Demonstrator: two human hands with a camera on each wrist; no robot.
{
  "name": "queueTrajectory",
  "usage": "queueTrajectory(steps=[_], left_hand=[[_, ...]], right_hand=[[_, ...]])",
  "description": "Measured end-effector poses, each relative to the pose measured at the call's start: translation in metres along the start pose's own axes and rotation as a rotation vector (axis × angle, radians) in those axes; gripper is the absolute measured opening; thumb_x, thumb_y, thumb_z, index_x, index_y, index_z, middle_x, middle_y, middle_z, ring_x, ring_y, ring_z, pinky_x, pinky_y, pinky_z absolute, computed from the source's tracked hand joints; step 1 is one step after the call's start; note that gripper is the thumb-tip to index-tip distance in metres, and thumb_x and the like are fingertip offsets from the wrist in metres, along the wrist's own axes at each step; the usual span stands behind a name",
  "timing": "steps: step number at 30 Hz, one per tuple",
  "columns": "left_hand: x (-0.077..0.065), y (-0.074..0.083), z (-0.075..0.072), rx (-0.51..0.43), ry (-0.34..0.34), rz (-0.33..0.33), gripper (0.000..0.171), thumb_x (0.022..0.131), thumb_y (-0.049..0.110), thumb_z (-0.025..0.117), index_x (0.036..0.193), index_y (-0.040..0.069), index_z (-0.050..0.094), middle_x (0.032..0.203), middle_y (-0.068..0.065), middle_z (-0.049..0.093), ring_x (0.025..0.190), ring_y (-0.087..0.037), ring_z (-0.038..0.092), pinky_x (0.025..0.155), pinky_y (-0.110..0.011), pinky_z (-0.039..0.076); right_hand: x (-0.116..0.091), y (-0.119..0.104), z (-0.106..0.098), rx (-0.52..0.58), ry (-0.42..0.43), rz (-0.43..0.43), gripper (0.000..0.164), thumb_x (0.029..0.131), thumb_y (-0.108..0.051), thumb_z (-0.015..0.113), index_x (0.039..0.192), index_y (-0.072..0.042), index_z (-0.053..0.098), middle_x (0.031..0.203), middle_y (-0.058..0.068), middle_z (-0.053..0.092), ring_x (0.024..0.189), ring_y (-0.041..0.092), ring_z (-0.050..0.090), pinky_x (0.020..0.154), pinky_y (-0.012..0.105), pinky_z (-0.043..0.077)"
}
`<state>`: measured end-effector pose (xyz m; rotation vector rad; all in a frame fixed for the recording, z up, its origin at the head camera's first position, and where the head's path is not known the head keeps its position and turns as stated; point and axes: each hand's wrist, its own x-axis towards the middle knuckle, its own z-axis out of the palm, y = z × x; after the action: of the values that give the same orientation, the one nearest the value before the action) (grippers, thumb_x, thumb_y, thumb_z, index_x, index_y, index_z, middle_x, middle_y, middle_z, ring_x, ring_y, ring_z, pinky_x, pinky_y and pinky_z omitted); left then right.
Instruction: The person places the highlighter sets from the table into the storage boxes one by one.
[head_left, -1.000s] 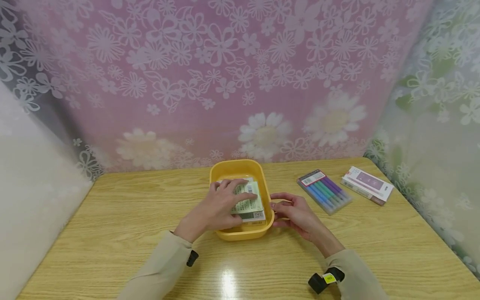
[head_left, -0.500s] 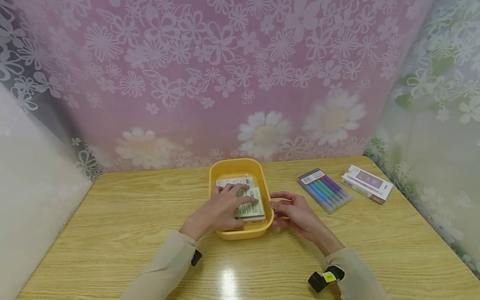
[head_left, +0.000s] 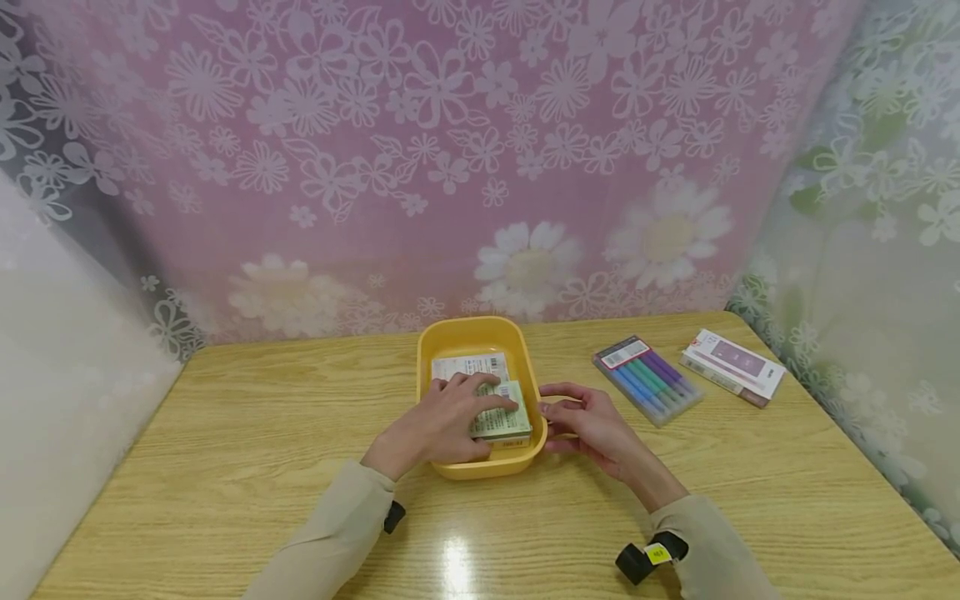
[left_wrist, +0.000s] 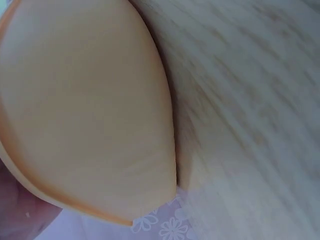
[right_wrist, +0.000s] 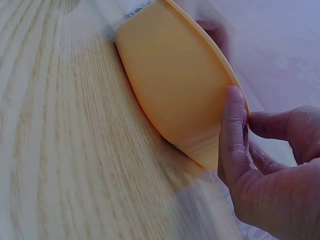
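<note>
A yellow plastic bin [head_left: 480, 468] stands on the table in the head view. My left hand [head_left: 442, 421] reaches into it and holds a pale green printed box [head_left: 510, 421], thumb at the near side and index finger lying across the top. Beneath and behind the green box, a white printed box [head_left: 468, 364] lies in the bin, partly hidden by the fingers. My right hand [head_left: 596, 429] rests its fingertips against the outside of the bin's right wall. In the right wrist view, its fingers [right_wrist: 232, 125] lie along that wall near the rim.
To the right lies a clear case of blue, green and purple pens [head_left: 648, 382]. Beyond it is a white and purple box [head_left: 735, 367] near the right edge of the wooden table [head_left: 262, 433]. A flowered curtain [head_left: 375, 208] hangs behind the table.
My left hand has shifted the green box slightly toward the near end of the bin, showing more of the white box behind. The right hand stays at the bin's wall.
</note>
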<state>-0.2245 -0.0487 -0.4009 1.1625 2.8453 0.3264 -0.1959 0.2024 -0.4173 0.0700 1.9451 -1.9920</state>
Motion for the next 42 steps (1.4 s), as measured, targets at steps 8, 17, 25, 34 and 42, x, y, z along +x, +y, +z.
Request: queueTrajectory(steps=[8,17,25,34,42], left_hand=[[0.0,0.0,0.0,-0.011,-0.006,-0.008,0.055,0.087,0.035,0.072,0.141,0.041,0.059,0.159,-0.001,0.043,0.138,-0.032,0.048,0.103,-0.059,0.041],[-0.001,-0.002,0.0,-0.017,-0.009,-0.004,0.057,0.086,0.035,0.071,0.141,0.04,0.059,0.16,0.0,0.043,0.14,-0.032,0.049,0.106,-0.061,0.041],[-0.004,-0.005,-0.001,-0.07,0.021,-0.012,0.059,0.085,0.036,0.068,0.142,0.037,0.058,0.16,0.0,0.042,0.146,-0.029,0.043,0.11,-0.062,0.038],[-0.017,-0.013,0.001,-0.106,0.211,-0.002,0.05,0.087,0.03,0.062,0.137,0.031,0.064,0.149,-0.001,0.056,0.137,-0.028,0.052,0.108,-0.061,0.041],[-0.034,-0.022,-0.001,-0.185,0.501,-0.266,0.05,0.09,0.019,0.068,0.14,0.017,0.063,0.144,-0.007,0.058,0.127,-0.033,0.057,0.092,-0.052,0.052]], right_hand=[[0.001,0.001,0.0,0.002,-0.004,-0.001,0.052,0.101,-0.014,0.063,0.147,0.002,0.045,0.097,0.003,0.074,0.079,0.015,0.073,0.071,0.029,0.062],[0.001,0.001,0.0,0.004,-0.005,-0.001,0.052,0.1,-0.015,0.064,0.146,0.002,0.045,0.095,0.002,0.074,0.079,0.015,0.073,0.071,0.029,0.062],[0.0,0.001,0.0,0.005,-0.006,-0.003,0.053,0.1,-0.015,0.064,0.147,0.003,0.044,0.096,0.003,0.073,0.079,0.015,0.073,0.071,0.029,0.062],[0.001,0.002,0.001,0.012,-0.004,-0.003,0.054,0.1,-0.015,0.065,0.146,0.003,0.045,0.096,0.003,0.073,0.077,0.014,0.071,0.07,0.028,0.062],[0.0,0.001,0.0,0.001,-0.003,-0.005,0.056,0.099,-0.019,0.066,0.147,0.002,0.045,0.099,0.005,0.072,0.078,0.015,0.07,0.07,0.028,0.062]])
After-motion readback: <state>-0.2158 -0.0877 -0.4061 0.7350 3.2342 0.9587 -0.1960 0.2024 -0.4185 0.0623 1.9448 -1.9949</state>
